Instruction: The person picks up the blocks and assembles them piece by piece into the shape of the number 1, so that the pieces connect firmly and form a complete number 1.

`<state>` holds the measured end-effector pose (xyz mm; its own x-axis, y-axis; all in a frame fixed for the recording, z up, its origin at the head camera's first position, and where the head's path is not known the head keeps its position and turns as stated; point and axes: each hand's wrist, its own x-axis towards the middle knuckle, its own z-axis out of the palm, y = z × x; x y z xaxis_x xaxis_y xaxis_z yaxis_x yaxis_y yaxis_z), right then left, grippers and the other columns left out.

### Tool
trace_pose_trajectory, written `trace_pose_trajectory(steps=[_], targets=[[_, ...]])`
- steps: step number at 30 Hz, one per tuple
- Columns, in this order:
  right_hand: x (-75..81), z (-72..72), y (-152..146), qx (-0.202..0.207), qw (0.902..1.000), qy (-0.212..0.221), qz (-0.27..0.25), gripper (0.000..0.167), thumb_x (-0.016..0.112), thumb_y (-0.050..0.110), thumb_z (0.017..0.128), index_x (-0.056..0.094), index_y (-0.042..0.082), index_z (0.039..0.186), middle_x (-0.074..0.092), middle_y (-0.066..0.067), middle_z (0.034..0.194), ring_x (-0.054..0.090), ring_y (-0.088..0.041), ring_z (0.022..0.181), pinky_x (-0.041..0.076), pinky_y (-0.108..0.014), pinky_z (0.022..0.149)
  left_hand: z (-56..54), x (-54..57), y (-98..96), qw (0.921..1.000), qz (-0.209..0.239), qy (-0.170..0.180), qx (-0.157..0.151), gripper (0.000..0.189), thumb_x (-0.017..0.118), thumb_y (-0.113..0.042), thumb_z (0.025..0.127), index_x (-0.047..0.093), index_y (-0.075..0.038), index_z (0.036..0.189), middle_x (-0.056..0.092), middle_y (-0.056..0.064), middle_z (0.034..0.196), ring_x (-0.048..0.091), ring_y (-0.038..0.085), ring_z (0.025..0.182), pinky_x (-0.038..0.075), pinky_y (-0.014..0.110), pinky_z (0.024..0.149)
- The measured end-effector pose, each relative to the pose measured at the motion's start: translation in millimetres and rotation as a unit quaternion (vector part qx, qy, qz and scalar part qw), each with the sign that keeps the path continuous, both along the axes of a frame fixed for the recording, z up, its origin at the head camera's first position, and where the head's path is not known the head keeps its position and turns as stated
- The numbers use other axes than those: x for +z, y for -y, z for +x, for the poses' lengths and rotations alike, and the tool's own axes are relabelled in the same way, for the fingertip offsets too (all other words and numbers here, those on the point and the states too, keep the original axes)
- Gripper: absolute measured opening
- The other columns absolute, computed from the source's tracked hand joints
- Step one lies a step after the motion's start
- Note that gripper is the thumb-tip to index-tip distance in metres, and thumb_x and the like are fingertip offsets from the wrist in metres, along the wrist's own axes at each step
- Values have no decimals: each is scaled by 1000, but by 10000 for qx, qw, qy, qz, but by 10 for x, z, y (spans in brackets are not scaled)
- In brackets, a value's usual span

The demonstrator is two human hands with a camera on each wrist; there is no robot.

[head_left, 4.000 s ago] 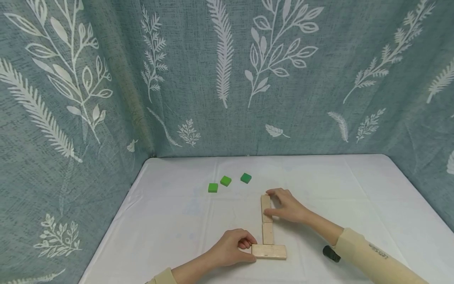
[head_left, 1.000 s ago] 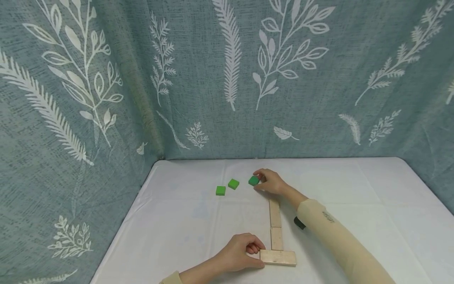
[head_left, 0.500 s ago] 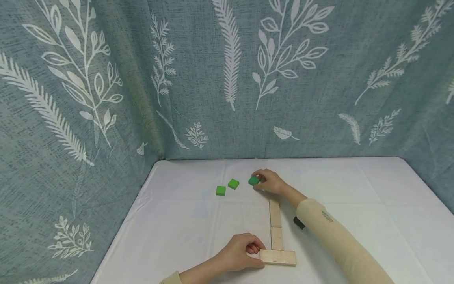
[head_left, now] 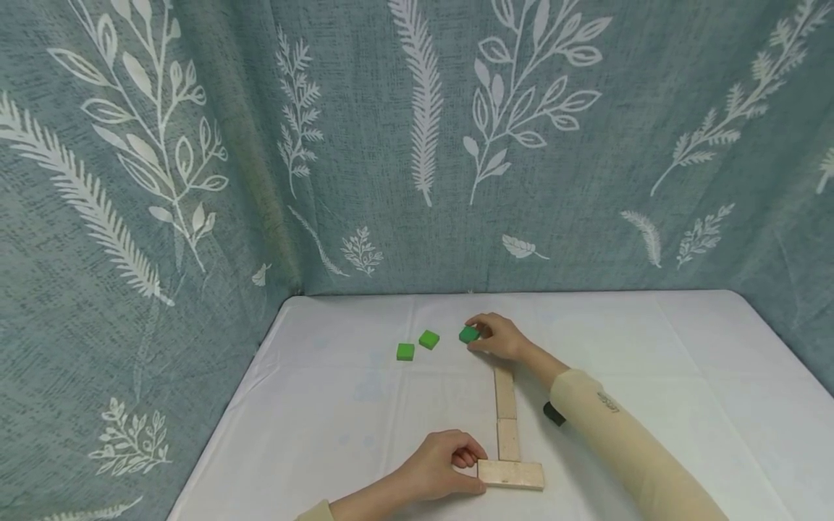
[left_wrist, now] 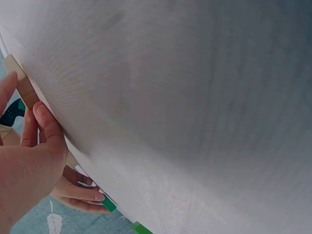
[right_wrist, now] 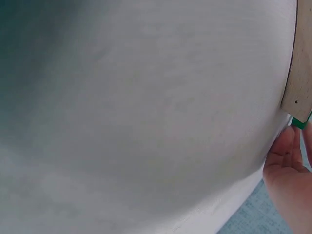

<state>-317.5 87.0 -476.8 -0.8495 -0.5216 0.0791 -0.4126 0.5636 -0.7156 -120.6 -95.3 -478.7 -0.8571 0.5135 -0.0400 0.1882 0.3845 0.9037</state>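
My left hand (head_left: 443,467) grips the left end of a pale wooden block (head_left: 515,475) lying crosswise near the front, with thumb on its near side and fingers on its far side. Two more wooden blocks run away from it in a line: a nearer block (head_left: 508,439) and a farther block (head_left: 504,394), whose far end is hidden under my right hand (head_left: 502,339). That hand pinches a dark green square block (head_left: 468,334) between thumb and fingers. The right wrist view shows the dark green block (right_wrist: 299,123) just past a wooden block's end.
Two lighter green square blocks, one nearer (head_left: 405,352) and one farther (head_left: 428,339), lie left of the dark green one. A black wrist device (head_left: 554,413) shows beside my right sleeve. The white-covered table (head_left: 313,420) backs onto a leaf-patterned curtain (head_left: 365,145).
My right hand has left the far wooden block and reached the dark green block, which has just shifted slightly right in its fingers. My left hand keeps its grip on the crosswise block.
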Motion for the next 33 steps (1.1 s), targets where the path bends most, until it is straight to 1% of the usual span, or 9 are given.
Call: trace_pose_trajectory(steps=[8, 13, 18, 26, 33], targets=[[-14, 28, -66, -67, 9999, 123, -60, 44, 76, 16, 86, 61, 0, 124, 61, -14, 110, 58, -25, 96, 49, -41, 84, 1, 16, -4, 10000, 48, 19, -36, 27, 85, -5, 72, 70, -7, 94, 58, -6, 80, 53, 2, 74, 48, 18, 70], [-28, 62, -112, -61, 9997, 218, -97, 44, 76, 16, 86, 61, 0, 125, 62, -13, 111, 59, -23, 95, 50, -39, 83, 6, 6, 0, 10000, 40, -8, -47, 27, 85, -6, 72, 70, -7, 95, 58, -6, 80, 53, 2, 74, 49, 18, 71], [-22, 99, -161, -51, 9996, 246, -157, 45, 75, 16, 86, 60, 0, 125, 62, -15, 111, 59, -25, 96, 50, -40, 84, -1, -12, 6, 10000, -25, -47, -60, 27, 85, -8, 73, 70, -7, 95, 58, -8, 80, 52, 0, 74, 49, 17, 71], [-24, 172, -266, -169, 9988, 408, -228, 46, 74, 18, 87, 60, -1, 126, 61, -15, 112, 60, -25, 96, 51, -38, 81, -12, -26, 12, 9999, -51, -95, -85, 27, 85, -9, 73, 70, -7, 95, 57, -9, 80, 52, 0, 74, 49, 17, 72], [-19, 241, -350, -305, 9975, 572, -291, 45, 74, 19, 88, 60, 0, 126, 62, -15, 113, 59, -25, 98, 51, -37, 80, -17, -16, 12, 9998, -19, -127, -119, 27, 85, -8, 73, 69, -7, 95, 58, -7, 82, 53, 1, 75, 49, 18, 71]])
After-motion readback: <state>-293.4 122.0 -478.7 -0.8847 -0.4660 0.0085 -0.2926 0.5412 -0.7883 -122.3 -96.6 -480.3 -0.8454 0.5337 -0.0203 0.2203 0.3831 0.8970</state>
